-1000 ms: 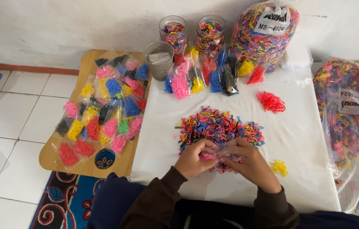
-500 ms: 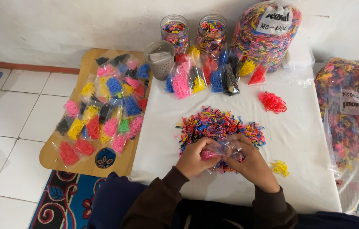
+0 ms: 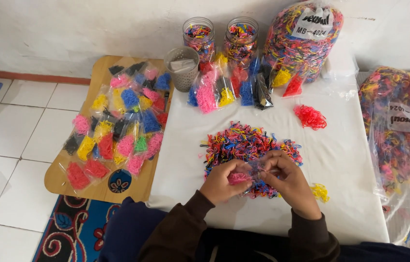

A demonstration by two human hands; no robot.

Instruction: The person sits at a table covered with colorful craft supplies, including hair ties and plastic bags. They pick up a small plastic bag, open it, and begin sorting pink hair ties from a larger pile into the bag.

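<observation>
My left hand (image 3: 225,182) and right hand (image 3: 289,182) meet over the near edge of a heap of small mixed-colour rubber bands (image 3: 248,145) on the white-covered tabletop (image 3: 345,160). Between them I hold a small clear plastic pouch (image 3: 256,170); the fingers of my right hand pinch its upper edge, while the fingers of my left hand are curled shut around a clump of pink rubber bands (image 3: 238,178) at the pouch's mouth. The pouch sits just above the heap, touching both hands.

Just right of my right hand lies a small cluster of yellow rubber bands (image 3: 320,192), and farther up the cloth a loose pile of red rubber bands (image 3: 310,117), well apart from the heap. Along the far edge stand two clear jars filled with mixed bands (image 3: 222,36), a grey perforated plastic cup (image 3: 182,69), and a row of filled single-colour packets (image 3: 234,90) leaning in front of them. A large clear sack of mixed bands (image 3: 304,41) stands at the far right corner, and another large sack of bands (image 3: 399,131) lies off the right edge.

To my left, a low wooden board (image 3: 100,73) on the tiled floor carries many flat packets of sorted bands in pink, yellow, blue, red, black and green (image 3: 117,128).
</observation>
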